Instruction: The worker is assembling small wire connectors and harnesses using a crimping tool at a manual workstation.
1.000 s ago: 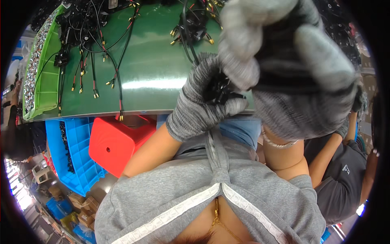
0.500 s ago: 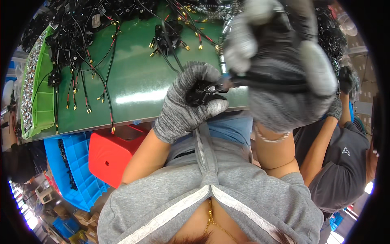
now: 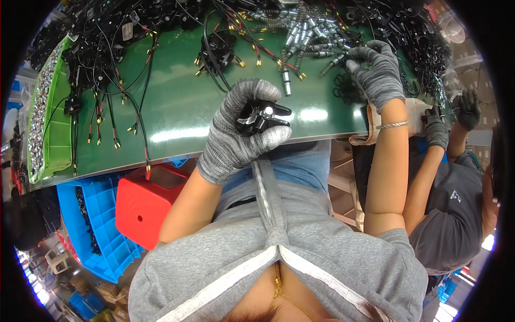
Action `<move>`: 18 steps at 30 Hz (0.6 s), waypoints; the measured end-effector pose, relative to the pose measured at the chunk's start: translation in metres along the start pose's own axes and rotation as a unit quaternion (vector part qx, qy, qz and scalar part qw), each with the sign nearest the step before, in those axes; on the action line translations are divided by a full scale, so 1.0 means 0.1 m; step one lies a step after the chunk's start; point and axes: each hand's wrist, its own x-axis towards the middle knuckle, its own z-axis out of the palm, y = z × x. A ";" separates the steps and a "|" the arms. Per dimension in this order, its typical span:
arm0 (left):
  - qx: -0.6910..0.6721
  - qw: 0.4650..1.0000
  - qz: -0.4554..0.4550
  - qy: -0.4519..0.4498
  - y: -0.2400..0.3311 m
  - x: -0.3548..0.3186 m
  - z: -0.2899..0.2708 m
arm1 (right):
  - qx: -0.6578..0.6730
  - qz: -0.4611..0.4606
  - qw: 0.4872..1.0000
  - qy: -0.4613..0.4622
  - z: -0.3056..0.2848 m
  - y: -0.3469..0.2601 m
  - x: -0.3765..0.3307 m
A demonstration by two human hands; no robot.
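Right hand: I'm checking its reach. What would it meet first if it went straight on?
The right hand points toward the pile of metal connectors; probably those first, though depth is unclear.

Both the left hand [image 3: 238, 131] and the right hand [image 3: 378, 72] wear grey knitted cloth gloves, matt and rough. The black part [image 3: 262, 115] looks like glossy plastic. The green table [image 3: 177, 102] is smooth and shiny; the plugs [image 3: 300, 37] are bright metal
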 end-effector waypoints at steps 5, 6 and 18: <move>0.024 0.999 0.042 -0.004 -0.06 0.01 -0.02 | -0.143 0.027 0.989 -0.022 0.05 -0.09 0.01; 0.027 0.999 0.032 -0.008 -0.05 0.02 -0.02 | -0.159 0.023 0.987 -0.017 0.05 -0.07 0.01; -0.050 0.998 0.021 -0.020 -0.06 0.00 -0.03 | 0.300 -0.374 0.878 0.003 -0.20 -1.04 -0.66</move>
